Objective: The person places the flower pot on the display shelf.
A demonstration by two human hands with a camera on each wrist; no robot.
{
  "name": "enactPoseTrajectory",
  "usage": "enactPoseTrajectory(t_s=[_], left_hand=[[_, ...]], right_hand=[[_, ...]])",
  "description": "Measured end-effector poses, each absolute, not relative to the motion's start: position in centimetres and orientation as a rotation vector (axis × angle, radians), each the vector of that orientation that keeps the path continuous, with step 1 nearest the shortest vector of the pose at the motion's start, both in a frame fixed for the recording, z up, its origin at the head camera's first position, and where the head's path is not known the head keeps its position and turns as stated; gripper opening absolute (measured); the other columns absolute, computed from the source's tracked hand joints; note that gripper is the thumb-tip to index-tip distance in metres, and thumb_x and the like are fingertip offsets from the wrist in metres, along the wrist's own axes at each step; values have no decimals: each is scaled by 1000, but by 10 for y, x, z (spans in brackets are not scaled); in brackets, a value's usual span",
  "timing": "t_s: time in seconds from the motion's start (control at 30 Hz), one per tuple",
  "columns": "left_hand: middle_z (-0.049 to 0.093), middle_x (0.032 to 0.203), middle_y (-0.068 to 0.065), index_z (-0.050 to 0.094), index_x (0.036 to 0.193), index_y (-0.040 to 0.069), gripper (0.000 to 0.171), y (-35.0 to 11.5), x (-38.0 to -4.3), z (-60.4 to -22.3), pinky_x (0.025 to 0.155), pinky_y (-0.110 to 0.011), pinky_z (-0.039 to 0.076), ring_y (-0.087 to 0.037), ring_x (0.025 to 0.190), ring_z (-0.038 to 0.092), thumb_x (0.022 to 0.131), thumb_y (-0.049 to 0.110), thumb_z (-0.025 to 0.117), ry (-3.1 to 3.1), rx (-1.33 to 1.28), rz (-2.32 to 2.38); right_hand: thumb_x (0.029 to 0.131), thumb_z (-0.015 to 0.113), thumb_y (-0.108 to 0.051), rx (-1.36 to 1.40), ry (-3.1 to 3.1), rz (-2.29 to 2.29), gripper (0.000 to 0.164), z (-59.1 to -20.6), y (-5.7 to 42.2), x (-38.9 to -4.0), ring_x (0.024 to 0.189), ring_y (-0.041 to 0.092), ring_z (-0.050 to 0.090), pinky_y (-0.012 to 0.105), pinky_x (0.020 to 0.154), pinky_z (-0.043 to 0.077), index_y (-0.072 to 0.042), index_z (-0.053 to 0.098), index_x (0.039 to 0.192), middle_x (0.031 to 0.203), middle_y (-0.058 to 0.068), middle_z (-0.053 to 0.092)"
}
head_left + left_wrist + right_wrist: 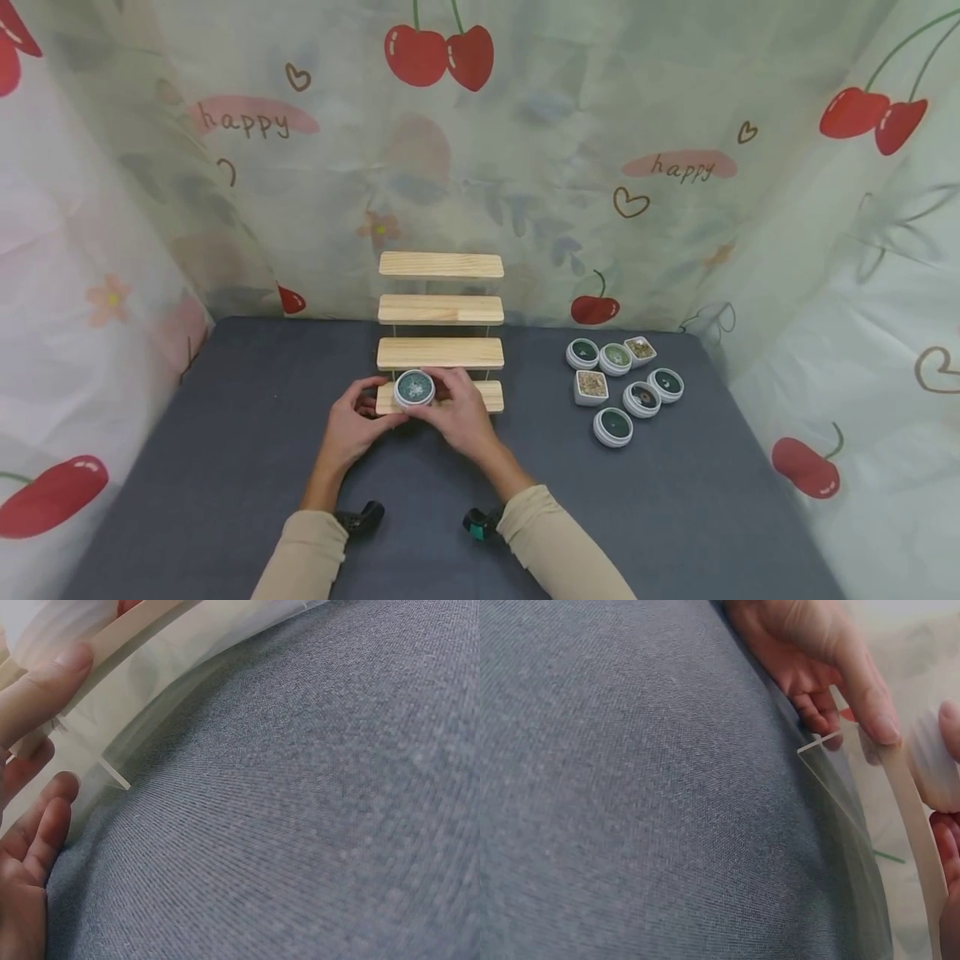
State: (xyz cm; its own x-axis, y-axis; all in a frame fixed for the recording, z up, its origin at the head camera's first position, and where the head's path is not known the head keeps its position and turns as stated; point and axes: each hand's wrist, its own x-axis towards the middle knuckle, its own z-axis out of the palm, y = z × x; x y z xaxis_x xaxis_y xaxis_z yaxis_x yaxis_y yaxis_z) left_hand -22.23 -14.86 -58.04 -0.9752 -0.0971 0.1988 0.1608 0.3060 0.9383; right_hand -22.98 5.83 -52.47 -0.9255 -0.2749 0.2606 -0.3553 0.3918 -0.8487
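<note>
A four-tier rack of pale wooden boards (441,353) on clear side supports stands at the back middle of the table. At the left end of its lowest board, my left hand (352,427) grips the board, thumb on the front edge and fingers around the side. My right hand (463,414) pinches a round white jar (414,389) with a speckled green top between thumb and fingers, at the left part of that same board. In the left wrist view, the white jar (52,630) looks blurred above the board edge. Whether its base touches the board, I cannot tell.
Right of the rack, several round white jars (613,427) with green or dark tops sit in a loose cluster. Among them are two square white containers (591,387) with grainy tan contents. A patterned cloth curtain (525,167) encloses the dark grey tabletop (247,433).
</note>
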Motion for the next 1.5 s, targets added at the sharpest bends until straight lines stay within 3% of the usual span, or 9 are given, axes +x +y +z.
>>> enactPoseTrajectory(t_s=[0.27,0.67,0.9,1.17,1.5], left_hand=[[69,110,-12,64,130,15,69,-147,-220,-575,70,-17,49,-8,78,61,70,20,96,-2381,-19,-1738],[69,106,-9,64,130,18,69,-146,-222,-581,70,-19,50,-9,79,62,69,25,96,-2379,-34,-1738],[68,96,-11,64,130,17,71,-147,-221,-580,68,-19,49,-10,76,60,68,23,97,-2381,-15,-1712],[66,94,-11,64,130,19,71,-151,-222,-578,68,-20,48,-11,76,59,68,27,97,-2408,-3,-1726],[67,108,-13,64,131,17,70,-152,-222,-576,71,-19,50,-10,83,61,69,25,96,-2400,12,-1827]], right_hand=[[80,89,-29,445,-2616,1595,58,-525,55,-228,107,15,65,31,94,55,-14,55,125,124,3,60],[81,88,-32,482,-2642,1656,66,-521,63,-229,112,18,65,34,97,55,-12,54,134,125,5,62],[83,86,-30,548,-2647,1790,71,-512,88,-230,116,27,66,41,102,54,-8,51,141,128,11,63],[80,89,-21,572,-2604,1714,68,-500,126,-228,120,31,63,46,103,52,-10,54,138,130,20,63],[75,92,-21,528,-2630,1400,78,-487,184,-225,126,31,59,53,100,52,-9,53,141,135,20,59]])
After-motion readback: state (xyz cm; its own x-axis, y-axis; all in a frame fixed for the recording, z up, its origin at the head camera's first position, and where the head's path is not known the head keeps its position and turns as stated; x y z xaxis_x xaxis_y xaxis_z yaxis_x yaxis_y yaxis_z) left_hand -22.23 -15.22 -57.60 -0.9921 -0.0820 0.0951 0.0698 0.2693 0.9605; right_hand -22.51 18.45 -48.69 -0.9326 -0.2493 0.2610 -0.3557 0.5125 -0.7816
